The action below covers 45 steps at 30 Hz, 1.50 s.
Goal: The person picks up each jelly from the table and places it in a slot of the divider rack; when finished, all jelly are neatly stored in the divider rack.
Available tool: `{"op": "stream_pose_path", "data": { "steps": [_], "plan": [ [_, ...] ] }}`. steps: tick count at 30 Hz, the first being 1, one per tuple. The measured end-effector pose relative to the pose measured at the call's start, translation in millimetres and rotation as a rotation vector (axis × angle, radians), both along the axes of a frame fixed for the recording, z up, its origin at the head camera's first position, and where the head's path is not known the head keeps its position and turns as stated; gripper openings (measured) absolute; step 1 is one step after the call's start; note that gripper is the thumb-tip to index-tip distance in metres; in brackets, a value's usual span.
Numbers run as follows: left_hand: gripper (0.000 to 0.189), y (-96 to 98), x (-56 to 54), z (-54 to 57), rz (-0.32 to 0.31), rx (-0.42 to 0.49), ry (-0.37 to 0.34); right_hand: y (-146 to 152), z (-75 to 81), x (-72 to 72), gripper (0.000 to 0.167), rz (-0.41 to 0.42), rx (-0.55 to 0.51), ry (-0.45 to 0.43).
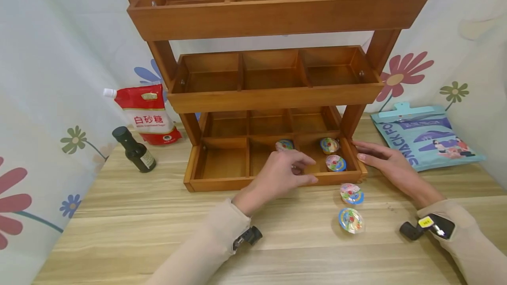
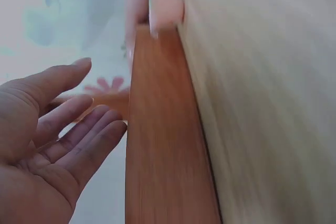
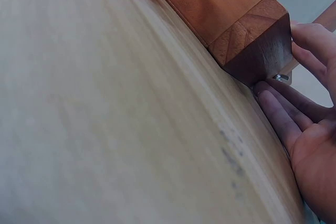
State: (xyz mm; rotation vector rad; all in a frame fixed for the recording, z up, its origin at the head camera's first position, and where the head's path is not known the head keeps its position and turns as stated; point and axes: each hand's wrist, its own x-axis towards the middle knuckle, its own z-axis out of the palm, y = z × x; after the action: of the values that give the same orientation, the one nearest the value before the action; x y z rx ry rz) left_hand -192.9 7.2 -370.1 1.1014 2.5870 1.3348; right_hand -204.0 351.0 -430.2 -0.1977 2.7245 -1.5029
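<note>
My left hand point(image 1: 277, 171) hovers over the front of the bottom tier of a wooden rack point(image 1: 215, 184), fingers loosely bent and nothing in its grasp. The left wrist view shows that hand point(image 2: 63, 135) beside the front board point(image 2: 165, 129). My right hand point(image 1: 386, 166) rests against the rack's right end; its fingertips point(image 3: 265, 95) touch the wood low down. In the bottom right compartment lie two small jelly cups with printed lids, an upper cup point(image 1: 329, 145) and a lower cup point(image 1: 336, 163). Another jelly cup point(image 1: 284, 145), partly hidden by my left hand, lies in the middle compartment.
Two more jelly cups, a tilted one point(image 1: 351, 193) and a nearer one point(image 1: 351, 220), lie on the wooden table point(image 1: 301, 250) before the rack. Left stand a red and white sugar pouch point(image 1: 146, 115) and a dark bottle point(image 1: 134, 149). A teal snack bag point(image 1: 428, 137) lies right.
</note>
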Motion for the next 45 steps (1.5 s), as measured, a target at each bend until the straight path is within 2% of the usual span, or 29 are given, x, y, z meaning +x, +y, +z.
{"op": "stream_pose_path", "data": {
  "steps": [3, 9, 20, 24, 33, 45],
  "plan": [
    [0.033, 10.5, 8.1, -1.4, -0.040, -0.034, 0.017, 0.6, -0.8, -0.4, 0.055, 0.001, 0.001, 0.006],
    [0.035, 26.2, 21.9, -2.7, -0.105, -0.073, -0.035, 1.4, -1.1, -0.9, 0.055, -0.003, 0.009, 0.003],
    [0.038, 47.7, 32.6, -12.0, -0.234, -0.088, 0.060, 0.0, 0.6, -0.7, 0.054, -0.019, 0.010, -0.010],
    [0.037, 53.2, 36.9, -14.8, -0.253, -0.125, 0.085, -0.3, 0.0, -1.3, 0.053, -0.030, -0.006, -0.018],
    [0.038, 57.9, 42.3, -18.9, -0.288, -0.151, 0.053, 2.8, -1.5, -2.1, 0.055, -0.008, 0.022, -0.002],
    [0.036, 59.5, 43.6, -20.0, -0.281, -0.180, 0.084, 0.2, 0.7, -0.8, 0.055, -0.019, 0.013, -0.016]
  ]
}}
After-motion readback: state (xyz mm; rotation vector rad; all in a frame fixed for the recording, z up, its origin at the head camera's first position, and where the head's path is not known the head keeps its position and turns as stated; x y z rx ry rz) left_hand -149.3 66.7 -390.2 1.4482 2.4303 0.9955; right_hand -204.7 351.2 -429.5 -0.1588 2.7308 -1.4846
